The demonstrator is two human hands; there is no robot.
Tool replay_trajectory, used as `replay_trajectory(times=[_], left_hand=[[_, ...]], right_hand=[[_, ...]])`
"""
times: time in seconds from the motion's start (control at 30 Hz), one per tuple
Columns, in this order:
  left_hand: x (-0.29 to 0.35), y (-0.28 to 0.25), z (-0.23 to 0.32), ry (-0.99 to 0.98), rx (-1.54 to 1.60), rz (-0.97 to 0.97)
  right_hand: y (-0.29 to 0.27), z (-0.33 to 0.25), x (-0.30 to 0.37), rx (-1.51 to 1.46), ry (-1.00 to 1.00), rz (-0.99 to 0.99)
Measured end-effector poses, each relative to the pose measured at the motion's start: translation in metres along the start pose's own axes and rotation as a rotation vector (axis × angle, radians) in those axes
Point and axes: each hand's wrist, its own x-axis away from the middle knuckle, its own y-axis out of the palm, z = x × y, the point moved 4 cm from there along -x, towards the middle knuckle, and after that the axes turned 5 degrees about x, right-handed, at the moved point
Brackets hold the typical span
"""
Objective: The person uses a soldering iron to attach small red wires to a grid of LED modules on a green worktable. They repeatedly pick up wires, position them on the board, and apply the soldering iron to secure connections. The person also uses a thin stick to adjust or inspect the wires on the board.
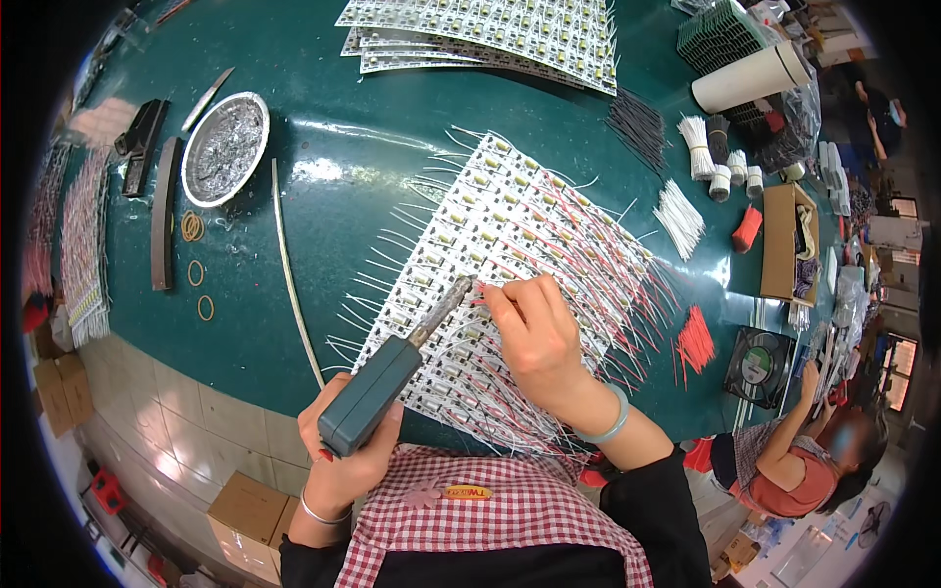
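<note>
A panel of white circuit boards (446, 230) lies at an angle on the table before me, with white wires along its left side and red and white ones over its right half. My left hand (343, 465) is wrapped round a dark green soldering gun (371, 394), whose metal tip reaches the middle of the panel. Close to that tip, my right hand (537, 333) is closed in a pinch on a short red wire (480, 293), just above the boards. I cannot tell whether tip and wire touch.
On the green table (323, 220), a white-rimmed bowl of solder scraps (225, 149) and rubber bands (205, 308) sit at left. Stacked boards (490, 29) lie at the back. Bundles of red (695, 341), white (678, 218) and black wires (637, 129) and a small fan (759, 367) are at right, near another person (784, 470).
</note>
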Motion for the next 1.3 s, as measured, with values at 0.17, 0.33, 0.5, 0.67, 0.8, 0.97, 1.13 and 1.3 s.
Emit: replay_trajectory(times=[0.17,0.33,0.5,0.67,0.8,0.97,1.13,1.3], left_hand=[[0.005,-0.004,-0.003,0.017,0.034,0.03],[0.005,-0.006,0.0,-0.03,0.058,0.009],[0.007,-0.006,0.0,-0.062,0.098,0.021],[0.008,-0.009,0.0,-0.032,0.062,0.023],[0.011,-0.01,-0.002,0.011,0.048,0.02],[0.015,-0.01,-0.004,-0.006,0.047,0.025],[0.018,-0.011,-0.007,-0.036,0.064,0.019],[0.018,-0.01,-0.009,0.039,0.053,0.012]], right_hand=[[-0.001,-0.001,-0.001,-0.007,0.003,0.008],[0.0,0.0,-0.001,-0.015,0.009,0.005],[-0.001,0.001,-0.002,-0.027,0.008,0.011],[-0.009,-0.005,-0.001,-0.035,-0.037,0.105],[-0.007,-0.01,0.004,-0.083,-0.014,0.1],[-0.003,-0.01,0.007,-0.1,0.006,0.045],[-0.001,-0.012,0.008,-0.093,0.022,0.026],[-0.001,-0.014,0.008,-0.055,0.029,0.022]])
